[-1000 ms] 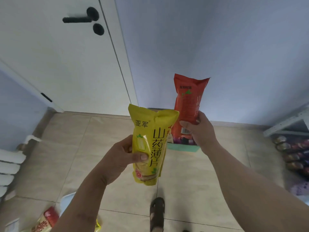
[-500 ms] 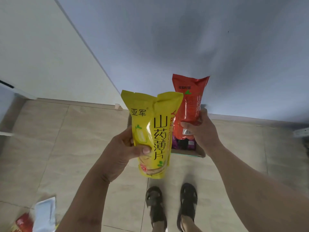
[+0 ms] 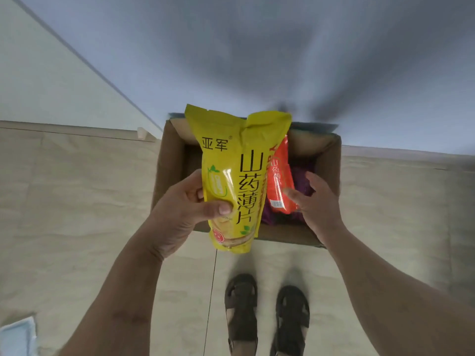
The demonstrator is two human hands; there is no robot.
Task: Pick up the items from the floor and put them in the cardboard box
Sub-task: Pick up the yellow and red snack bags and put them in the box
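Observation:
My left hand point(image 3: 180, 211) grips a yellow snack bag point(image 3: 231, 176) upright, over the left part of the open cardboard box point(image 3: 330, 163) on the floor against the wall. An orange-red snack bag point(image 3: 280, 181) lies inside the box on purple packets point(image 3: 302, 176), half hidden behind the yellow bag. Over the box's right side my right hand point(image 3: 316, 204) has its fingers spread, with only the thumb near the orange bag's lower edge.
My two feet in dark sandals point(image 3: 267, 312) stand on the beige tiles just in front of the box. A pale blue-white packet point(image 3: 18, 332) lies on the floor at the bottom left. The grey wall rises right behind the box.
I have stepped up to the box and my view has tilted down. My right hand lowered the orange bag into the box and opened. The left hand moved the yellow bag over the box.

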